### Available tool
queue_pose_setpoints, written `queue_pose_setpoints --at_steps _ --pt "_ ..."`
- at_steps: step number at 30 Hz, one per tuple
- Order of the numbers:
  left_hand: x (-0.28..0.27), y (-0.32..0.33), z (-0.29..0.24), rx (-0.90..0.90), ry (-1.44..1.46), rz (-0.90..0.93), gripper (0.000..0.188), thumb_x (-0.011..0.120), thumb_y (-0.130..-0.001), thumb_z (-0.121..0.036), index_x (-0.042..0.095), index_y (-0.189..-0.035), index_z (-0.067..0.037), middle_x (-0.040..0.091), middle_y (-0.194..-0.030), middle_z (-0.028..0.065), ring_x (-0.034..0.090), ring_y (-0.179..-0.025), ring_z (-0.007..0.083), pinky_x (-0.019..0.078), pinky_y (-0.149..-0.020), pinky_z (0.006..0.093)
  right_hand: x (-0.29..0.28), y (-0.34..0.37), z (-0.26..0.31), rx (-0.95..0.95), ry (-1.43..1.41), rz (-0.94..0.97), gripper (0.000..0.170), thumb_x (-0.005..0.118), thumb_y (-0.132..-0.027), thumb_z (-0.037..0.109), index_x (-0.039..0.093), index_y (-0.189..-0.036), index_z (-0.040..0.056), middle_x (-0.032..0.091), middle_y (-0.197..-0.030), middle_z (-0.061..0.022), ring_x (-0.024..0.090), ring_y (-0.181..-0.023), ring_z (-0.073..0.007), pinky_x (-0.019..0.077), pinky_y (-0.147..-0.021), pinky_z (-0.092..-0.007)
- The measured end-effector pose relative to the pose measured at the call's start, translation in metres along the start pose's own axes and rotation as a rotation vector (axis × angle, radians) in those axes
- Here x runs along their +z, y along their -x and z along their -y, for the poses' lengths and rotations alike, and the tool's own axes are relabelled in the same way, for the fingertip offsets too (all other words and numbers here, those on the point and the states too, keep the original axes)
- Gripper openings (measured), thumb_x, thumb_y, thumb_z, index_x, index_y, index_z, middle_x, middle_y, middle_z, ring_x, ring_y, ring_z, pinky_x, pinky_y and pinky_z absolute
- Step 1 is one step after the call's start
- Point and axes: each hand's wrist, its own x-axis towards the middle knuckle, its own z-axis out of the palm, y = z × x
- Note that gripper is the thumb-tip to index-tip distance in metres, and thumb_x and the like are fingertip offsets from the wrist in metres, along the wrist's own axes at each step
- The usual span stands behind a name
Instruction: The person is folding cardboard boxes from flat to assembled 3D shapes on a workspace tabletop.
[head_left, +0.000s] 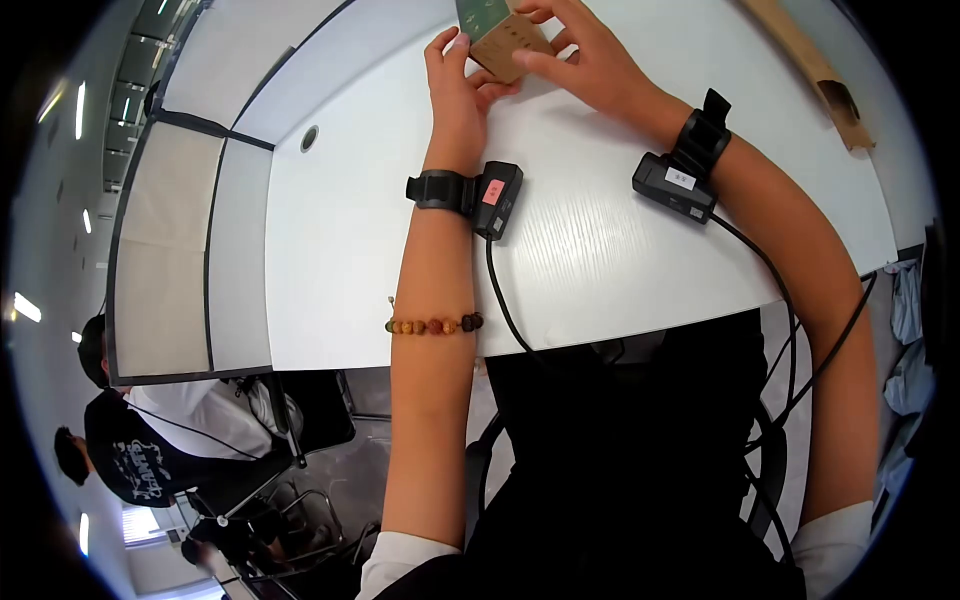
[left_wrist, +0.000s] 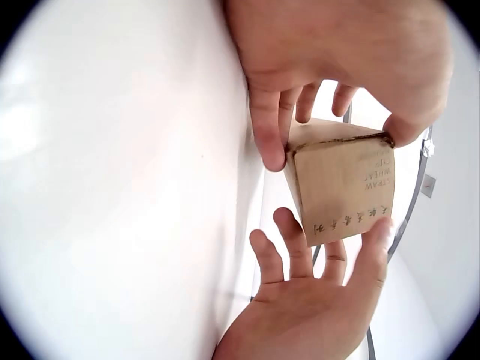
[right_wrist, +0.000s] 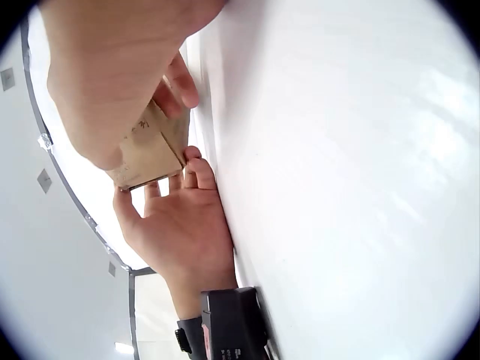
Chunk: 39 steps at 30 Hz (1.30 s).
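Note:
A small cardboard box (head_left: 505, 50) with a brown printed end and a green side is at the far part of the white table, between both hands. My left hand (head_left: 460, 100) holds it from the left, thumb at one edge and fingers along the opposite edge. From the right, my right hand (head_left: 595, 65) grips it, its thumb on the brown face. In the left wrist view, lettering including "STRAW WHEAT" shows on the box's end (left_wrist: 345, 187), tilted over the tabletop. The right wrist view has the box (right_wrist: 154, 157) partly hidden behind the right hand.
A long brown cardboard piece (head_left: 815, 80) lies at the table's right side. Grey partition panels (head_left: 165, 240) border the left, near a round cable hole (head_left: 310, 138). Black cables (head_left: 505, 300) run from the wrist cameras over the table's front edge. Other people sit beyond the partition.

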Motion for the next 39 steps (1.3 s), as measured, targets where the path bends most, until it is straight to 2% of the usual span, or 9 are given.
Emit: queue_pose_setpoints --at_steps 6,13,17,22,24,27,31,34,39 --pt "-0.001 -0.001 0.001 0.035 0.022 0.021 0.068 0.054 -0.094 -0.019 0.024 -0.153 -0.006 0.05 -0.142 0.019 0.06 -0.12 0.033 0.0551 -0.096 0.0466 0.0 -0.007 -0.026 -0.025 -0.054 -0.003 0.038 0.072 -0.095 0.019 0.053 -0.122 -0.0002 0.057 -0.117 -0.015 0.063 -0.105 -0.0229 0.0528 -0.091 -0.0376" --pt "-0.005 -0.004 0.008 0.072 -0.007 0.057 0.061 0.058 -0.08 0.011 0.048 -0.138 -0.002 0.059 -0.131 0.0119 0.058 -0.121 0.0242 0.0482 -0.105 0.038 0.003 -0.007 -0.029 -0.187 0.182 -0.119 0.041 0.066 -0.084 0.006 0.053 -0.123 -0.0005 0.06 -0.114 -0.0189 0.062 -0.106 -0.0319 0.0501 -0.096 -0.04" --pt "-0.013 -0.006 0.011 0.065 -0.146 0.055 0.06 0.065 -0.08 0.008 0.05 -0.137 -0.002 0.061 -0.128 0.0116 0.059 -0.117 0.0238 0.0482 -0.103 0.036 0.003 -0.004 -0.029 -0.214 0.208 -0.119 0.048 0.064 -0.082 0.004 0.052 -0.128 -0.0009 0.062 -0.117 -0.021 0.061 -0.115 -0.0343 0.048 -0.101 -0.0408" --pt "-0.016 -0.011 0.025 0.329 -0.475 -0.11 0.067 0.074 -0.083 -0.004 0.047 -0.144 -0.004 0.054 -0.129 0.0116 0.056 -0.118 0.0258 0.0488 -0.099 0.035 0.004 -0.005 -0.027 -0.171 0.11 -0.035 0.056 0.063 -0.086 0.004 0.048 -0.14 0.0012 0.06 -0.133 -0.0227 0.059 -0.127 -0.0338 0.0462 -0.108 -0.0406" --pt "-0.018 -0.01 0.022 0.385 -0.561 -0.183 0.082 0.072 -0.083 -0.002 0.04 -0.156 -0.016 0.048 -0.113 0.0091 0.053 -0.102 0.0217 0.0502 -0.092 0.0332 0.005 -0.007 -0.023 -0.092 -0.003 0.001 0.057 0.062 -0.089 0.004 0.046 -0.144 0.0026 0.059 -0.138 -0.0231 0.057 -0.131 -0.0335 0.0457 -0.111 -0.041" --pt "-0.022 -0.015 0.026 0.339 -0.673 -0.304 0.083 0.064 -0.083 0.007 0.038 -0.158 -0.016 0.049 -0.115 0.0097 0.054 -0.096 0.0204 0.053 -0.082 0.0322 0.002 -0.005 -0.015 -0.169 0.036 0.008 0.058 0.06 -0.093 0.003 0.043 -0.149 0.0046 0.057 -0.142 -0.0219 0.058 -0.131 -0.0319 0.0466 -0.111 -0.0412" --pt "-0.012 -0.002 0.023 0.338 -0.275 -0.145 0.077 0.053 -0.087 0.01 0.037 -0.159 -0.013 0.05 -0.143 0.016 0.061 -0.115 0.0251 0.0555 -0.087 0.0341 -0.001 -0.003 -0.001 -0.009 -0.181 0.149 0.058 0.056 -0.099 0.005 0.039 -0.154 0.003 0.054 -0.146 -0.02 0.056 -0.133 -0.0283 0.0471 -0.112 -0.039" --pt "-0.009 -0.006 0.01 0.199 -0.056 -0.091 0.066 0.054 -0.093 0.001 0.04 -0.157 -0.008 0.049 -0.146 0.0163 0.061 -0.119 0.0262 0.0552 -0.092 0.0343 0.018 -0.01 -0.054 -0.216 0.165 0.001 0.056 0.048 -0.097 0.001 0.051 -0.15 0.0183 0.06 -0.142 -0.0116 0.065 -0.118 -0.0271 0.0541 -0.103 -0.0395" --pt "-0.003 0.001 0.001 0.119 -0.14 -0.044 0.054 0.061 -0.1 -0.016 0.047 -0.151 -0.004 0.056 -0.141 0.018 0.062 -0.119 0.0248 0.0536 -0.096 0.0324 0.011 -0.009 -0.059 0.014 0.016 0.103 0.055 0.049 -0.097 0.013 0.05 -0.152 0.0148 0.059 -0.144 -0.0166 0.06 -0.126 -0.0279 0.0482 -0.107 -0.0375"
